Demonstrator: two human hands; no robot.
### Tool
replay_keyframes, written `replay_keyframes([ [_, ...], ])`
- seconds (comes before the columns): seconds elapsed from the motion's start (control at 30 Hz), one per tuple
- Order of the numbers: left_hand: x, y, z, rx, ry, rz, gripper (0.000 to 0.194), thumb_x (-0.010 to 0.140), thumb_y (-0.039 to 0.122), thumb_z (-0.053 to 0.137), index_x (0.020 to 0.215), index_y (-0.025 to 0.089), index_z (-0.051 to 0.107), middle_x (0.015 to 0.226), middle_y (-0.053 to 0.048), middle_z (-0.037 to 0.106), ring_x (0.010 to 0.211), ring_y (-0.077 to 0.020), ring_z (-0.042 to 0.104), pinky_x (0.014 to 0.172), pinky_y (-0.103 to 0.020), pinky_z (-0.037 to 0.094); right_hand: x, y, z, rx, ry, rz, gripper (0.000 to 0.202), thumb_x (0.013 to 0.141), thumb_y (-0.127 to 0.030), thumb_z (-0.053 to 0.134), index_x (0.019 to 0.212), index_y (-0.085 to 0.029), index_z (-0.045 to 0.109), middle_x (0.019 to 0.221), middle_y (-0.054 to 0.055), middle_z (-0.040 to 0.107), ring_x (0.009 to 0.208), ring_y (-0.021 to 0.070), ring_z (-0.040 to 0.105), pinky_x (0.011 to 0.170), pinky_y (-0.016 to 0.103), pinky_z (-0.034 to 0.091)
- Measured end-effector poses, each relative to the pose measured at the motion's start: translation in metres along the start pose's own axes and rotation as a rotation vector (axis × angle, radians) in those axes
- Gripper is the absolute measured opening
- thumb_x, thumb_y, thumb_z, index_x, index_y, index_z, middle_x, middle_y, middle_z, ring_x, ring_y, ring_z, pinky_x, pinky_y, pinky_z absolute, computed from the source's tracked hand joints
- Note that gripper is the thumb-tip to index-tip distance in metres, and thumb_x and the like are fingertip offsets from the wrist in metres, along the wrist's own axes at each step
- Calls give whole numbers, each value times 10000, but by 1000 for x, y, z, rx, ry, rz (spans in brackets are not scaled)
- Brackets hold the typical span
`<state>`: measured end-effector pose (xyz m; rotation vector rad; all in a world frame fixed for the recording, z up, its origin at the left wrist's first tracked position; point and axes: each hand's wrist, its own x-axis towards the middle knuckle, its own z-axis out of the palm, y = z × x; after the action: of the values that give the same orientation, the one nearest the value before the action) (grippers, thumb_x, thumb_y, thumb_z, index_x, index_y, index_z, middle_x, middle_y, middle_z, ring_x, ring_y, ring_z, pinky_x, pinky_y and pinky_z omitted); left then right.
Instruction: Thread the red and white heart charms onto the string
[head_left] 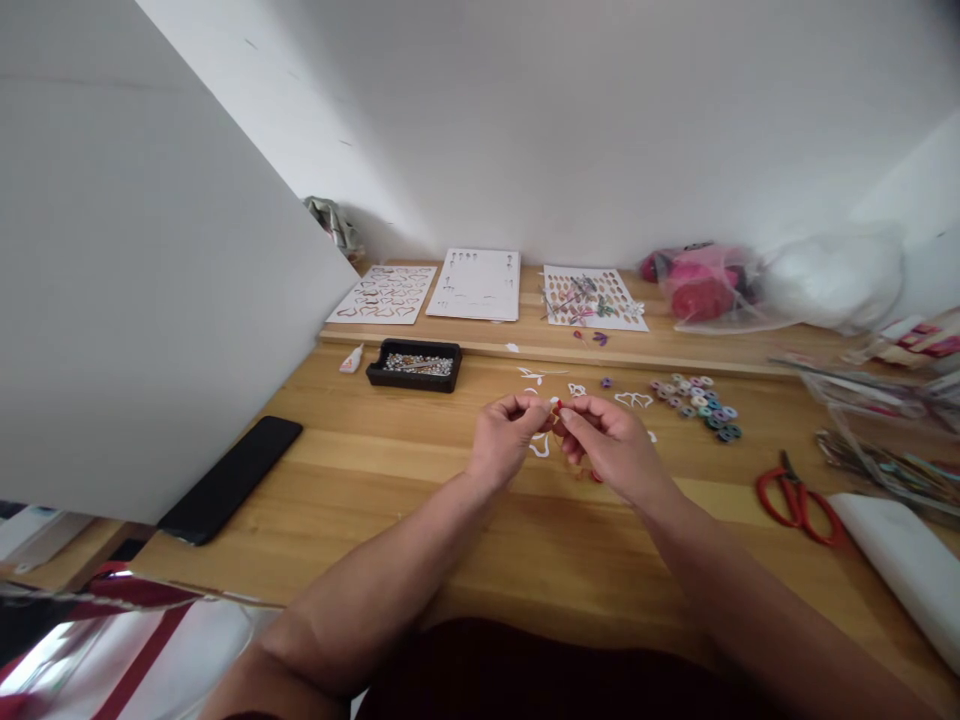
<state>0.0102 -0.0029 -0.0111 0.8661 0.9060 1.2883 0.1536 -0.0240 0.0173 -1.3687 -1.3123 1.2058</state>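
Both hands meet over the middle of the wooden table (420,480). My left hand (504,440) and my right hand (611,445) pinch a small red paper piece (557,405) between their fingertips. White curled paper shapes (540,448) lie on the wood just under and beyond the fingers. A cluster of small coloured paper coils (701,402) sits to the right of my right hand.
A black tray of small bits (415,364) and a glue tube (352,359) lie at the back left. Three printed sheets (480,284) rest on a raised ledge. Red scissors (799,497) lie at right, a black phone (232,476) at left. Plastic bags (709,285) fill the far right.
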Motion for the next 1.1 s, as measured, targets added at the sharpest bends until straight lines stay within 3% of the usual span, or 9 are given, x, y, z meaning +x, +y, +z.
replay_keyframes([
  [0.23,-2,-4,3,-33,4,-17,196,703,323,799,705,147,712,701,-21,687,646,-96,613,705,-257,501,3,5,3,-102,90,-94,180,876,-365,630,796,-204,618,639,-2,634,532,122,572,464,244,436],
  [0.5,-6,-6,7,-126,10,-70,251,647,339,831,699,121,717,705,-27,676,656,-101,608,752,-272,507,8,24,8,-179,199,-260,196,884,-359,607,760,-211,576,592,-19,583,510,119,506,496,262,405],
  [0.73,-3,-6,5,-184,-3,-79,255,643,353,839,656,137,705,651,-18,651,622,-94,583,704,-264,487,7,25,7,53,64,-182,215,868,-395,647,936,-191,648,717,6,665,590,128,598,553,264,484],
  [0.93,-1,-7,5,-194,1,-99,249,625,342,851,664,138,714,662,-22,659,626,-92,588,706,-267,489,8,24,5,22,68,-185,212,871,-394,657,827,-188,636,639,-9,642,538,112,571,499,239,443],
  [1.1,-1,-7,6,-206,20,-121,254,608,333,855,673,130,717,655,-23,662,609,-88,585,686,-259,478,10,28,3,28,59,-194,204,872,-392,661,891,-189,666,705,5,684,586,126,620,554,259,490],
])
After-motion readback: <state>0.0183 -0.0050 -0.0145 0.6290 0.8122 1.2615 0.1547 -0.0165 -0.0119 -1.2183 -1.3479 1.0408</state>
